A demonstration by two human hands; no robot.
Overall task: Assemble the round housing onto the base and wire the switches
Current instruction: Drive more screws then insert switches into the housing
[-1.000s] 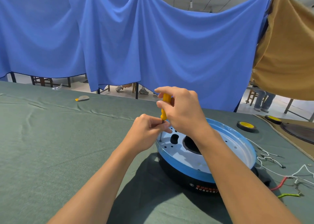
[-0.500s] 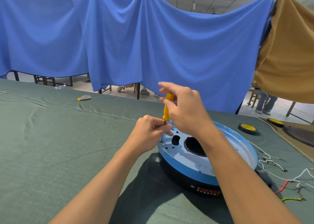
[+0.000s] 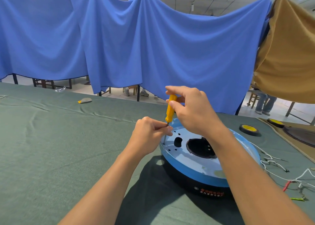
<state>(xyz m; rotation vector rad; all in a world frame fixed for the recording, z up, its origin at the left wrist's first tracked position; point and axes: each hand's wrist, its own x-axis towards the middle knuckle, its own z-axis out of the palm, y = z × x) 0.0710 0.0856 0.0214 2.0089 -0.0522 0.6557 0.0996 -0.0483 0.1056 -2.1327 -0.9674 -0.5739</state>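
Screwdriver (image 3: 170, 108): our right hand (image 3: 194, 112) grasps its handle, left hand (image 3: 150, 134) pinches the shaft at the housing (image 3: 196, 165) rim hole. Risk: we tilt, tip slips, scratching paint.

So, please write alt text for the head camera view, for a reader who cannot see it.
A person's right hand holds a yellow-handled screwdriver nearly upright on a round light-blue housing atop a black base, while the left hand pinches its shaft. A green cloth lies underneath.
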